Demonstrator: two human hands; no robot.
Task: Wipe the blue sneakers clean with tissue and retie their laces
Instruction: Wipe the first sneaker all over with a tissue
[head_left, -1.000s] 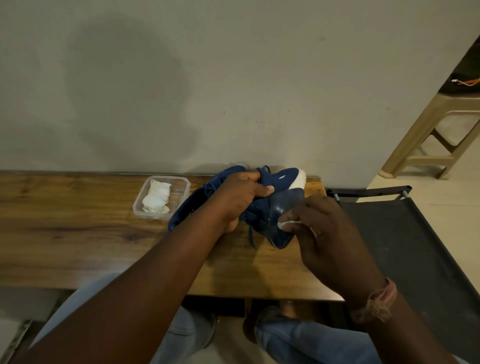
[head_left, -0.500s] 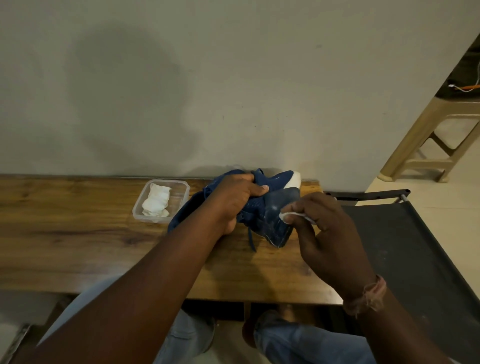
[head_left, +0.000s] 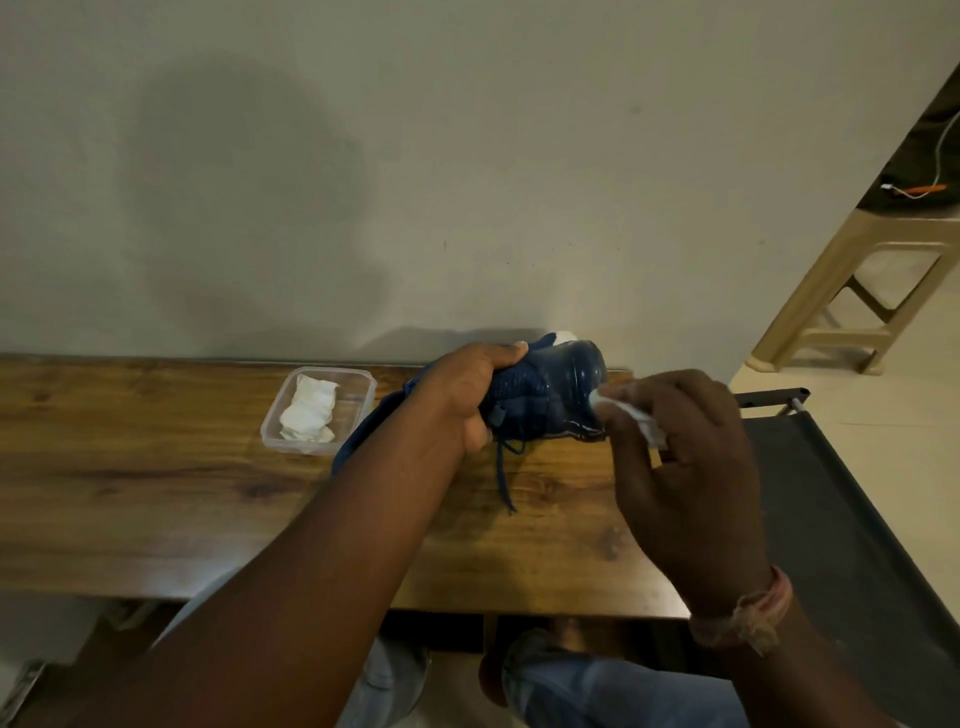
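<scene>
1. Sneaker (head_left: 545, 395): a blue shoe, held clear of the wooden table (head_left: 156, 493) just right of frame centre, close to the wall. Its toe points to the right of the frame. One dark lace (head_left: 503, 475) hangs loose below it toward the tabletop (untied, as far as can be seen).
2. Left hand (head_left: 467, 395): wrapped around the middle of the sneaker, fingers curled over its top and thumb below, so it carries the shoe's weight.
3. Right hand (head_left: 680, 457): pinches a crumpled white tissue (head_left: 631, 415) between thumb and fingers. The tissue's tip touches the glossy toe end of the sneaker.
4. Step in hand (judged): wiping the toe area of this shoe. The lace work has not begun.
5. Next move (judged): the left hand should turn the shoe to bring unwiped surfaces toward the tissue while the right hand keeps light pressure. The grip must stay firm, since the shoe has no support under it.
6. Second sneaker: part of a blue shape shows behind the left forearm, left of centre. Whether it is the other shoe cannot be told.
7. Surroundings: a clear plastic tub (head_left: 358, 382) holding folded white tissues (head_left: 309, 415) stands on the table left of the shoe. A dark chair (head_left: 841, 519) sits at lower right and a beige stool (head_left: 857, 291) at upper right.
</scene>
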